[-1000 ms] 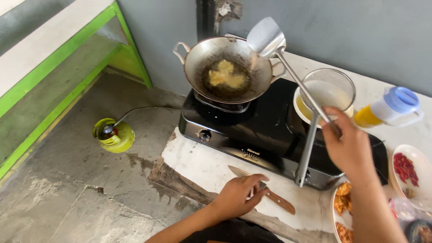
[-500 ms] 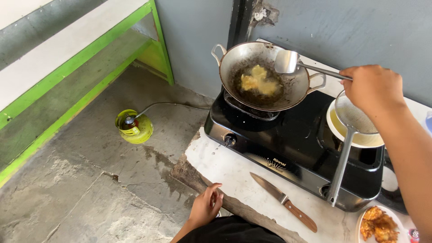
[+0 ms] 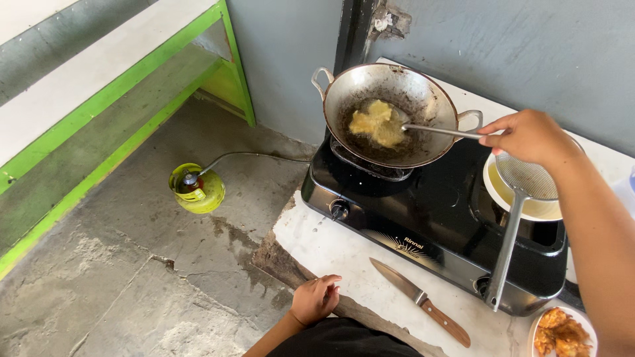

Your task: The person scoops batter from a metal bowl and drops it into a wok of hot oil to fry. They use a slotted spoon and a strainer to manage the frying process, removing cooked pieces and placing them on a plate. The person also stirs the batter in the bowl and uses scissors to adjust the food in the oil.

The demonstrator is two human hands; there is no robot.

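Grey painted wall (image 3: 529, 39) at the far side, cracked concrete floor (image 3: 119, 264) to the left, with a small green gas cylinder (image 3: 197, 188) feeding a thin hose (image 3: 258, 155) toward the right. Nearer, a white stone counter (image 3: 331, 248) under a black two-burner gas stove (image 3: 436, 218).

On the far left burner, a round grey metal wok with two loop handles (image 3: 430, 99). Inside it, one pale yellow fritter (image 3: 378, 122) in dark oil, near the middle of the pan.

Right hand (image 3: 529, 137) closed around the end of a long thin metal utensil handle (image 3: 440, 130), reached in from the right. Working end tucked at or under the fritter; probably a spatula, though not clear enough to say. Left hand (image 3: 316, 299) empty, fingers loosely curled, rested on the near edge of the counter, just left of a steel knife with a brown wooden handle (image 3: 420, 301).

On the right burner, a white bowl of pale batter (image 3: 522, 206), with a round wire-mesh skimmer (image 3: 527, 178) laid across it, handle pointing near.

Judged partway through: golden-brown fried pieces (image 3: 562, 334) already heaped on a white plate (image 3: 537, 324) at the near right corner, so some frying done. Fritter in the wok much lighter than those, likely not cooked through. Batter left in the bowl, so apparently more to fry.
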